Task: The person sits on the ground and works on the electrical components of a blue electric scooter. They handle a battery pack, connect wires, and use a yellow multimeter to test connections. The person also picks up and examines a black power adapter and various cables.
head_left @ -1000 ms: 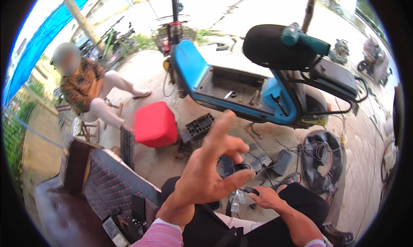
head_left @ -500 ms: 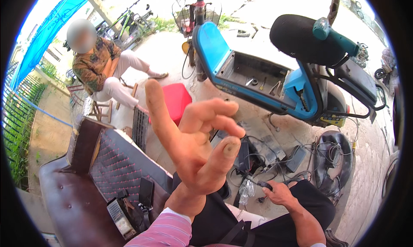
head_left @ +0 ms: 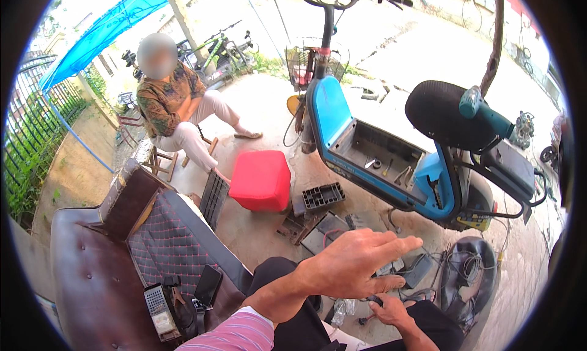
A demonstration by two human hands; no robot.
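Observation:
My left hand [head_left: 351, 264] is stretched out in front of me above my lap, palm down. Its fingers are extended and the thumb sits apart; nothing is in it. Beyond it, lower right, my right hand [head_left: 394, 313] is closed around a short black piece [head_left: 375, 300], like a cable end; most of it is hidden by the fingers. A crumpled clear plastic bag [head_left: 343, 311] hangs beside that hand. Past my hands, a grey box [head_left: 418, 271] and tangled cables lie on the ground, partly covered by my left hand.
A blue electric scooter [head_left: 379, 180] stands ahead with its floor compartment uncovered; a green power tool [head_left: 489, 115] rests on its seat. A red stool [head_left: 261, 180] and black tray [head_left: 323, 196] are nearer. A brown sofa [head_left: 92, 271] holds a phone [head_left: 208, 286]. Another person [head_left: 171, 106] sits far left.
My left hand has swung down and right, from raised with curled fingers to stretched out flat. The view has shifted, showing more of the scooter's handlebar. My right hand keeps its grip.

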